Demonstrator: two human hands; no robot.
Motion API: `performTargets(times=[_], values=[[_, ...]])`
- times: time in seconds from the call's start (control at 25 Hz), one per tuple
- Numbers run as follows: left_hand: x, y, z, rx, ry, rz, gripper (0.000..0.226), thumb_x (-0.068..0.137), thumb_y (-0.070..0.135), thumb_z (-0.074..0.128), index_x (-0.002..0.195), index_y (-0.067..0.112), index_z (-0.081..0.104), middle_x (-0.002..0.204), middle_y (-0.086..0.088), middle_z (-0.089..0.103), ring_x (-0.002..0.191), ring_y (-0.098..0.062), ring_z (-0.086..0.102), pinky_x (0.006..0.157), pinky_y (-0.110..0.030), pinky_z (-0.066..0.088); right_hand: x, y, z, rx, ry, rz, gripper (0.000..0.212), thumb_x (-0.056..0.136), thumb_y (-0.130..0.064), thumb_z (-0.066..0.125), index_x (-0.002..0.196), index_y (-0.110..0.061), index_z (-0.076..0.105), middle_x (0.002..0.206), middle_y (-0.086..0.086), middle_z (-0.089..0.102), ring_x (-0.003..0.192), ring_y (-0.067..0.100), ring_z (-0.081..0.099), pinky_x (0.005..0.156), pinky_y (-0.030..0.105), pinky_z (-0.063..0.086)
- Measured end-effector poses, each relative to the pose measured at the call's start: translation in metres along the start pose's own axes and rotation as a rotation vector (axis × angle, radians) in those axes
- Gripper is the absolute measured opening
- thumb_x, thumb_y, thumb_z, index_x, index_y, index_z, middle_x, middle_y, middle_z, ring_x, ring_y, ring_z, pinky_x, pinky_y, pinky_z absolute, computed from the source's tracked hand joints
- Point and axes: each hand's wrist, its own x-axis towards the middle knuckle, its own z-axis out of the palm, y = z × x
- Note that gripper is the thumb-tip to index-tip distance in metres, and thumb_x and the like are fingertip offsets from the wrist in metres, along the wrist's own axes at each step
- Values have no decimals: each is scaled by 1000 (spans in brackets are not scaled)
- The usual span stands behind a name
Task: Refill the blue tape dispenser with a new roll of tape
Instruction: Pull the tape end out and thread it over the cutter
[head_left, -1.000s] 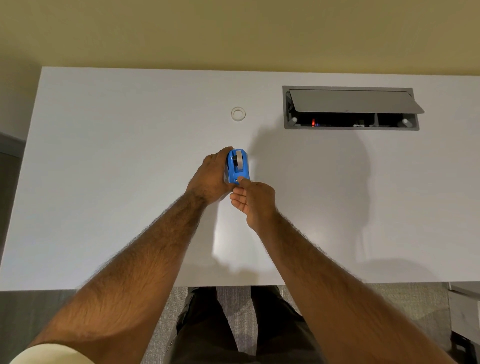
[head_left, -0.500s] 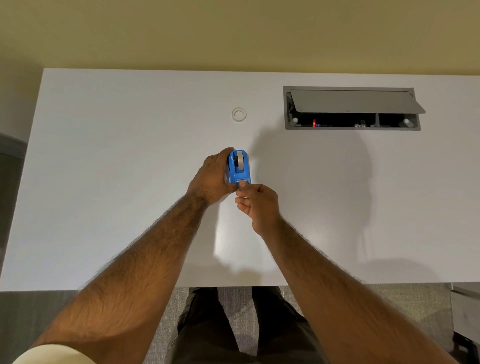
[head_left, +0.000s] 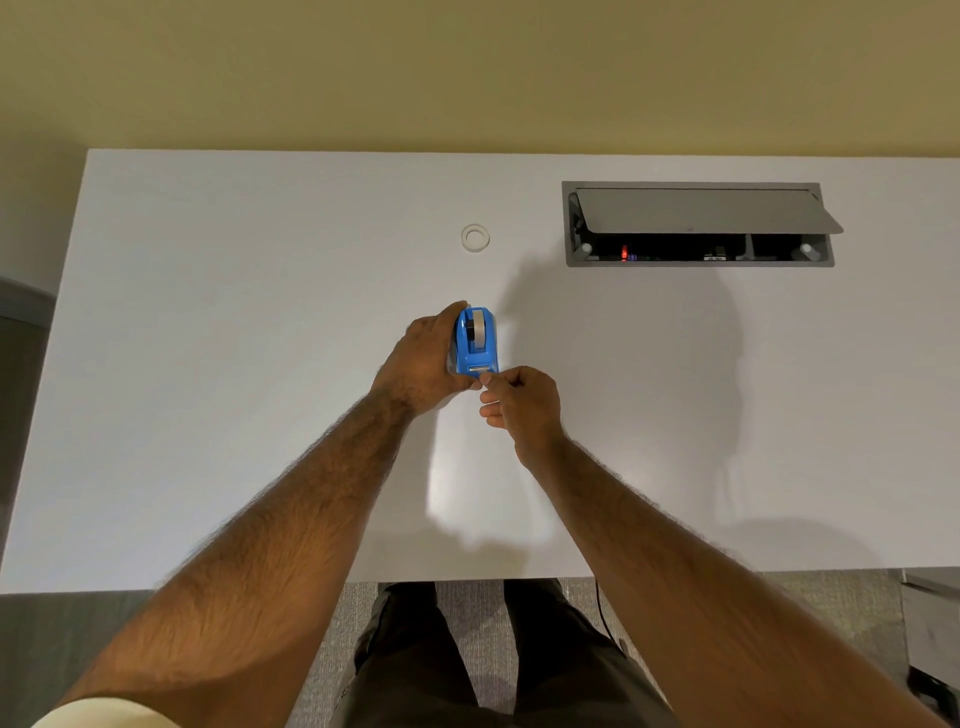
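Observation:
The blue tape dispenser (head_left: 477, 347) stands on the white desk (head_left: 208, 364) near its middle, with a roll of tape (head_left: 477, 330) seated inside it. My left hand (head_left: 423, 364) wraps around the dispenser's left side and holds it. My right hand (head_left: 522, 405) is just below the dispenser's cutter end, with thumb and forefinger pinched together at the cutter; whether tape is between them is too small to tell. A small white ring (head_left: 475, 238), like a bare tape core, lies on the desk farther back.
An open grey cable hatch (head_left: 696, 223) with its lid tilted up is set into the desk at the back right. The desk's front edge runs just above my legs. A yellow wall stands behind the desk.
My right hand has turned from palm-up with loose fingers to a pinch at the dispenser's cutter end. My left hand and the dispenser have stayed in place.

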Motion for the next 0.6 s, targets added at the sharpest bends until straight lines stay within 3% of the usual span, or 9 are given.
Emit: performTargets(times=[0.08, 0.2, 0.28, 0.36, 0.48, 0.6], values=[[1, 1, -3, 7, -15, 4, 93, 68, 44, 86, 144, 19, 39, 125, -2, 63, 114, -22, 57, 105, -42, 46, 3, -1, 0, -16, -15, 6, 22, 89, -24, 68, 89, -2, 66, 80, 12, 72, 60, 17, 68, 59, 25, 60], [-1, 2, -4, 4, -25, -15, 98, 67, 42, 88, 147, 19, 37, 132, -3, 61, 120, -23, 55, 108, -44, 44, 7, 1, -2, -28, -65, 42, 18, 92, -18, 62, 98, -1, 65, 91, 15, 73, 74, 25, 72, 69, 31, 62], [-1, 1, -4, 6, -46, -41, 103, 68, 41, 88, 151, 18, 33, 140, -4, 57, 128, -25, 51, 112, -45, 38, 9, 0, -5, -6, -131, 119, 23, 96, -22, 57, 107, -3, 63, 103, 15, 72, 84, 29, 72, 80, 37, 60], [-1, 2, -2, 10, -46, -41, 101, 69, 41, 87, 151, 17, 33, 141, -5, 56, 129, -26, 51, 113, -44, 38, 10, -3, -7, 58, -183, 182, 36, 96, -37, 54, 109, -5, 62, 100, 11, 72, 87, 28, 72, 83, 39, 59], [0, 3, -2, 23, -29, -36, 99, 70, 43, 86, 151, 17, 34, 140, -5, 57, 126, -26, 53, 110, -41, 39, 10, -5, -4, -16, -106, 98, 43, 85, -57, 62, 87, -14, 66, 79, 4, 73, 73, 22, 74, 68, 31, 62], [0, 1, -2, 38, -43, -50, 102, 70, 47, 85, 152, 20, 31, 142, -3, 55, 129, -26, 50, 111, -43, 38, 11, -1, -1, -39, -61, 21, 34, 83, -48, 71, 73, -16, 63, 74, 8, 74, 67, 24, 74, 65, 31, 63]])
